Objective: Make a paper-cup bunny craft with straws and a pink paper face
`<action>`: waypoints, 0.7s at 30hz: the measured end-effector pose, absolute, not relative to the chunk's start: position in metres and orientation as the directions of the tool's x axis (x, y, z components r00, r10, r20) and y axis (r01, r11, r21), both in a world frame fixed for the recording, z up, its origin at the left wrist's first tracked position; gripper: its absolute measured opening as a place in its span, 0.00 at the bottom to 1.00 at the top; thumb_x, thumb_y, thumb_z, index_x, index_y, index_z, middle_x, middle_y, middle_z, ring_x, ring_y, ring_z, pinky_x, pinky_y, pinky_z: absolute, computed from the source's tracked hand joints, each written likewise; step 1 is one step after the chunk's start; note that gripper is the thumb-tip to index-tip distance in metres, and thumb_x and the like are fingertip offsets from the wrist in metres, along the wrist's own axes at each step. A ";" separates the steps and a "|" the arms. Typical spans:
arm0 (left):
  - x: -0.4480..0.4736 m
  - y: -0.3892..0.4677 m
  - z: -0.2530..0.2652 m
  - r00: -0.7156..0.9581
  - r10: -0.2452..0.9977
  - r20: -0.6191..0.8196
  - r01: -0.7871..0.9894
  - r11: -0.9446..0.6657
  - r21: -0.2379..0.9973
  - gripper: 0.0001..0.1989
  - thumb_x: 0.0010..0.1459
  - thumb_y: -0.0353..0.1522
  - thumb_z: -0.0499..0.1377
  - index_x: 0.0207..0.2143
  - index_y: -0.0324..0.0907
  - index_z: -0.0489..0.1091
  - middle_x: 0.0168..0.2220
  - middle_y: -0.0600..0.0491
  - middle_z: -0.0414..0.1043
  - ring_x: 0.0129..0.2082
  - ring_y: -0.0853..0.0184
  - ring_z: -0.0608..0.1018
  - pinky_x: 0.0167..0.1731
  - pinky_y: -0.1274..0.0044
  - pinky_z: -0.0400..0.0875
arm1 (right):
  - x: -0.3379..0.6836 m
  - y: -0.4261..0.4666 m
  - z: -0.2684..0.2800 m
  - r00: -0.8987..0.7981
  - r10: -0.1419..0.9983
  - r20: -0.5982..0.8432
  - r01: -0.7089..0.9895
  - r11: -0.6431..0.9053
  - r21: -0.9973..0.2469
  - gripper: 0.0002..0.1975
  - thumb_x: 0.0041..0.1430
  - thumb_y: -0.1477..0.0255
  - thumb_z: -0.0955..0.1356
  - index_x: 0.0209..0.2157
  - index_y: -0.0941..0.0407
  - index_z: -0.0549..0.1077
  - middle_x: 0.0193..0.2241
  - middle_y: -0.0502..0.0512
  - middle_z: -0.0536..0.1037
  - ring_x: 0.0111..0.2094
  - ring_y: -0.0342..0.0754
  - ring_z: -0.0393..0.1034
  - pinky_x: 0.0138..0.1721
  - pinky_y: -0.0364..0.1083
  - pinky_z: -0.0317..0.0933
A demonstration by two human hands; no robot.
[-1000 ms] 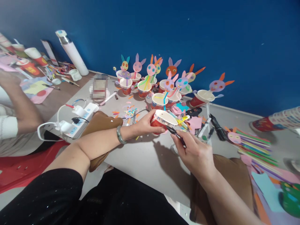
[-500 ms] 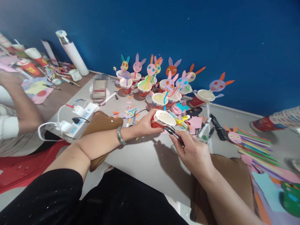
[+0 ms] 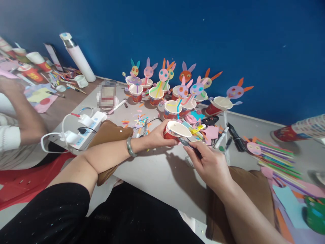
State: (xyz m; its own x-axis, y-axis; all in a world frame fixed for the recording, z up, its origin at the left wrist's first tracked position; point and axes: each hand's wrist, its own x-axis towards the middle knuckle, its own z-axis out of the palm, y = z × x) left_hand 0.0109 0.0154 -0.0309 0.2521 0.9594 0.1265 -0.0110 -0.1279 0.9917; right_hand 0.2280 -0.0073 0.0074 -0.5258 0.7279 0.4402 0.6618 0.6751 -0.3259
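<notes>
I am holding the cup (image 3: 177, 129) over the bench (image 3: 149, 173), left hand (image 3: 159, 134) curled about its side; my right hand (image 3: 212, 165) is clasping a black tool (image 3: 185, 143), tip at the cup's wall; rabbit cups (image 3: 156, 97) are standing behind.

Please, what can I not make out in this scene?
Head view:
Far fingers of the left hand: behind the red cup.
Grip of the black tool: inside the right hand.
Co-worker's hand: blurred, cut by the left edge.
Stacked cups: right end cut by the right edge.
Pixelated item: masked by mosaic.
</notes>
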 end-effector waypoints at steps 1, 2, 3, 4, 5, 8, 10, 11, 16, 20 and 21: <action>0.011 0.016 -0.032 0.257 0.960 0.114 -0.014 -0.114 0.993 0.34 0.44 0.36 0.71 0.52 0.41 0.62 0.50 0.44 0.73 0.51 0.55 0.76 0.49 0.65 0.72 | 0.228 -0.007 0.007 -0.526 0.728 0.439 0.659 0.676 -0.330 0.14 0.69 0.63 0.63 0.36 0.57 0.73 0.22 0.50 0.76 0.19 0.41 0.67 0.23 0.41 0.57; 0.011 0.016 -0.033 0.261 0.960 0.104 -0.019 -0.103 0.994 0.34 0.44 0.36 0.72 0.52 0.41 0.62 0.49 0.44 0.73 0.51 0.55 0.76 0.49 0.64 0.72 | 0.228 -0.007 0.008 -0.524 0.729 0.439 0.658 0.675 -0.335 0.13 0.69 0.63 0.63 0.36 0.57 0.73 0.22 0.50 0.76 0.19 0.41 0.67 0.23 0.41 0.57; 0.011 0.016 -0.034 0.264 0.959 0.100 -0.025 -0.096 0.995 0.34 0.44 0.36 0.72 0.52 0.41 0.63 0.49 0.44 0.73 0.51 0.55 0.76 0.49 0.64 0.72 | 0.229 -0.007 0.008 -0.521 0.732 0.440 0.658 0.672 -0.340 0.13 0.69 0.63 0.63 0.36 0.57 0.73 0.22 0.50 0.76 0.19 0.41 0.67 0.23 0.41 0.57; 0.011 0.017 -0.036 0.266 0.959 0.097 -0.034 -0.091 0.995 0.34 0.44 0.36 0.72 0.52 0.41 0.63 0.48 0.44 0.73 0.51 0.55 0.76 0.49 0.64 0.72 | 0.229 -0.008 0.008 -0.518 0.733 0.440 0.659 0.670 -0.342 0.13 0.69 0.63 0.64 0.36 0.57 0.73 0.22 0.50 0.76 0.19 0.41 0.67 0.23 0.41 0.57; 0.011 0.017 -0.037 0.268 0.958 0.098 -0.048 -0.089 0.995 0.34 0.44 0.36 0.72 0.52 0.41 0.63 0.49 0.45 0.73 0.50 0.56 0.76 0.49 0.64 0.72 | 0.229 -0.008 0.008 -0.515 0.733 0.444 0.659 0.670 -0.341 0.13 0.69 0.63 0.64 0.36 0.57 0.73 0.22 0.50 0.76 0.19 0.42 0.68 0.23 0.41 0.57; 0.012 0.019 -0.041 0.278 0.955 0.107 -0.099 -0.083 0.992 0.35 0.43 0.36 0.73 0.52 0.41 0.62 0.50 0.44 0.72 0.50 0.57 0.76 0.48 0.66 0.72 | 0.228 -0.008 0.008 -0.514 0.724 0.459 0.658 0.677 -0.331 0.12 0.69 0.64 0.64 0.36 0.57 0.73 0.22 0.50 0.76 0.19 0.42 0.68 0.23 0.41 0.58; 0.013 0.019 -0.043 0.286 0.952 0.110 -0.132 -0.074 0.988 0.36 0.43 0.36 0.73 0.52 0.41 0.61 0.50 0.44 0.72 0.50 0.58 0.76 0.47 0.67 0.72 | 0.227 -0.008 0.008 -0.513 0.712 0.480 0.654 0.686 -0.319 0.12 0.69 0.64 0.64 0.36 0.57 0.73 0.22 0.50 0.76 0.19 0.42 0.68 0.23 0.40 0.58; 0.013 0.019 -0.043 0.289 0.952 0.106 -0.142 -0.067 0.988 0.36 0.43 0.36 0.73 0.52 0.41 0.61 0.50 0.44 0.72 0.50 0.59 0.76 0.48 0.68 0.72 | 0.227 -0.008 0.007 -0.510 0.707 0.490 0.653 0.689 -0.313 0.12 0.69 0.64 0.64 0.35 0.57 0.73 0.22 0.50 0.76 0.19 0.42 0.68 0.23 0.40 0.57; 0.012 0.017 -0.040 0.289 0.955 0.072 -0.138 -0.032 0.990 0.36 0.44 0.37 0.74 0.52 0.41 0.62 0.51 0.42 0.72 0.52 0.57 0.76 0.50 0.65 0.71 | 0.226 -0.009 0.006 -0.487 0.730 0.479 0.675 0.663 -0.324 0.13 0.69 0.64 0.64 0.35 0.57 0.73 0.21 0.49 0.76 0.18 0.41 0.67 0.22 0.40 0.57; 0.012 0.016 -0.038 0.292 0.953 0.080 -0.135 -0.041 0.990 0.37 0.44 0.40 0.74 0.53 0.39 0.63 0.52 0.40 0.72 0.54 0.54 0.75 0.52 0.62 0.71 | 0.226 -0.010 0.003 -0.466 0.734 0.494 0.677 0.656 -0.335 0.12 0.68 0.64 0.65 0.36 0.58 0.73 0.22 0.49 0.77 0.18 0.40 0.68 0.23 0.40 0.57; 0.012 0.016 -0.038 0.292 0.953 0.086 -0.136 -0.048 0.990 0.37 0.44 0.40 0.74 0.53 0.39 0.63 0.53 0.40 0.72 0.54 0.54 0.75 0.52 0.61 0.71 | 0.226 -0.010 0.003 -0.465 0.730 0.501 0.675 0.658 -0.334 0.12 0.68 0.64 0.65 0.36 0.58 0.73 0.22 0.49 0.77 0.18 0.40 0.68 0.22 0.40 0.57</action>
